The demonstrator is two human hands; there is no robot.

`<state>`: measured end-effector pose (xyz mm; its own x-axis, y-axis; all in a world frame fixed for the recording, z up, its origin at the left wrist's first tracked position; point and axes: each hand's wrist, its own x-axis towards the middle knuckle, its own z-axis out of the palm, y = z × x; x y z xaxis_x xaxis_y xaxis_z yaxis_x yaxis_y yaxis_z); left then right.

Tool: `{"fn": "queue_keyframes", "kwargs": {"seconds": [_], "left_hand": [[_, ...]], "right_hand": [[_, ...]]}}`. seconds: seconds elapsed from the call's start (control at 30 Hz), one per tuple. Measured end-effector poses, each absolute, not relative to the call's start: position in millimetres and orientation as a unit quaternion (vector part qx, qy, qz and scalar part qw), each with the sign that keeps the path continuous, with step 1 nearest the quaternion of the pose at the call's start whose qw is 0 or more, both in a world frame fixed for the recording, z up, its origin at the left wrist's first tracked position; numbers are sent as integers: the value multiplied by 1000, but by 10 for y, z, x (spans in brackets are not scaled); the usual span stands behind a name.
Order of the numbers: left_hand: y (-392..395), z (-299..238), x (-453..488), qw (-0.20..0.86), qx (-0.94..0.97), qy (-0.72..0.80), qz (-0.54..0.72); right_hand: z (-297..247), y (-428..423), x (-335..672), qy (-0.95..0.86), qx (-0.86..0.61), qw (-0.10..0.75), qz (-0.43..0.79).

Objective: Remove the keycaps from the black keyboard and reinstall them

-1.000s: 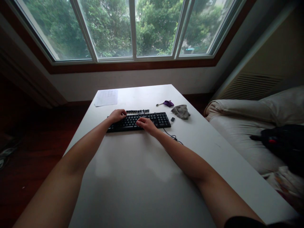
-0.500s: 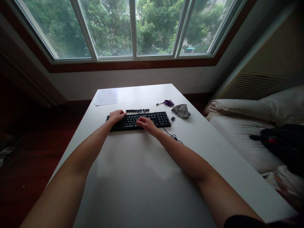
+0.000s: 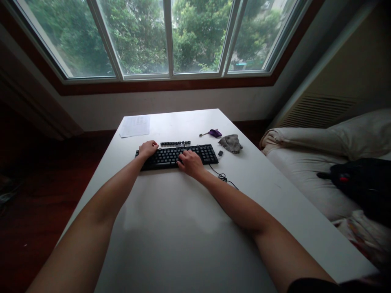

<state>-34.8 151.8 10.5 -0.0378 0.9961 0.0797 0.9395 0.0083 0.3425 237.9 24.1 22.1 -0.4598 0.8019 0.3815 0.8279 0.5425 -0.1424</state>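
Note:
A black keyboard (image 3: 165,159) lies across the white table in front of me. My left hand (image 3: 148,149) is wrapped over its left end, the fingers partly hidden on the far side. My right hand (image 3: 190,162) rests palm down over the keys right of the middle, with its fingers apart and the thumb near the front edge. Just behind the keyboard stands a row of loose black keycaps (image 3: 175,143). A small black square piece (image 3: 220,153) lies off the right end, where a black cable (image 3: 222,177) is also coiled on the table.
A purple tool with a brush-like tip (image 3: 215,133) and a crumpled grey cloth (image 3: 231,143) lie at the back right. Paper sheets (image 3: 135,126) lie at the far left corner. A pale sofa (image 3: 293,175) with a black bag (image 3: 363,183) stands beyond the table's right edge.
My right hand has turned from a curled, pinch-like pose to palm down, its fingers now spread over the keys. My left hand stays at the keyboard's left end.

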Motion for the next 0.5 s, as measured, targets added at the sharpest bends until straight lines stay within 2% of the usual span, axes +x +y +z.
{"fn": "queue_keyframes", "kwargs": {"seconds": [0.23,0.5], "left_hand": [[1695,114,-284,110,719,664,173],[1846,93,-134,101,746,643,142]], "right_hand": [[183,266,2380,-885,-429,174,-44],[152,225,2321,-890,-417,181,-38]]}}
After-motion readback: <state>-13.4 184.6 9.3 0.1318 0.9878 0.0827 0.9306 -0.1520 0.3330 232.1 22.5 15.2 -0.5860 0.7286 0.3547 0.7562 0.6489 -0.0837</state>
